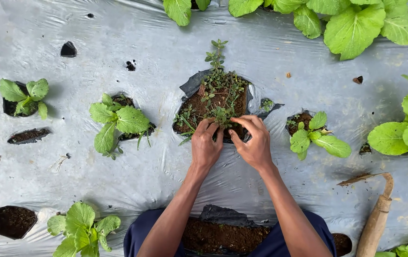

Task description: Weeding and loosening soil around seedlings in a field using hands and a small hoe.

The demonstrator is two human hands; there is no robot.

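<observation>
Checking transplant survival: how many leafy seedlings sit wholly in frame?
4 seedlings: far left, beyond the left hand at, beyond the right hand at, bottom left. More are cut off at top and right edges.

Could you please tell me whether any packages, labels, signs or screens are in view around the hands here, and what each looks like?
None in view: no package, label, sign or screen. The left hand and right hand pinch small weeds in a soil hole cut in unprinted silver plastic mulch sheet, with leafy green seedlings around and a wooden tool handle at lower right.
</observation>
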